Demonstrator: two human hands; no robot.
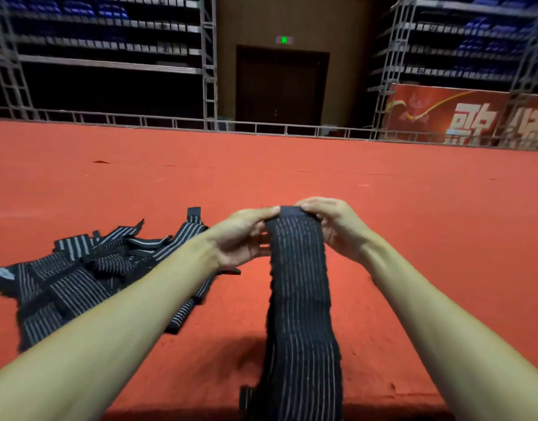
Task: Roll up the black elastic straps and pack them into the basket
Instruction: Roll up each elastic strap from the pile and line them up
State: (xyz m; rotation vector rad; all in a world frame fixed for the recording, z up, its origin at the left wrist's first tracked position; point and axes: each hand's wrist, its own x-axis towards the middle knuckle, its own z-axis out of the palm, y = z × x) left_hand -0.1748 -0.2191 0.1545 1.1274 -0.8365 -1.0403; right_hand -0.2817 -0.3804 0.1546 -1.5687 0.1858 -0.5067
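A long black elastic strap [301,299] with thin pale stripes runs from the bottom of the view up to my hands, raised above the red carpet. My left hand [243,238] pinches the strap's far end from the left. My right hand [331,226] pinches the same end from the right, fingers curled over its folded top edge. A loose pile of several more striped black straps [79,275] lies on the carpet to the left, partly behind my left forearm. No basket is in view.
Red carpet [413,238] covers the floor all around. At its far edge runs a low metal truss rail [170,123], with scaffold towers, a dark door [281,86] and a red banner [474,117] behind it.
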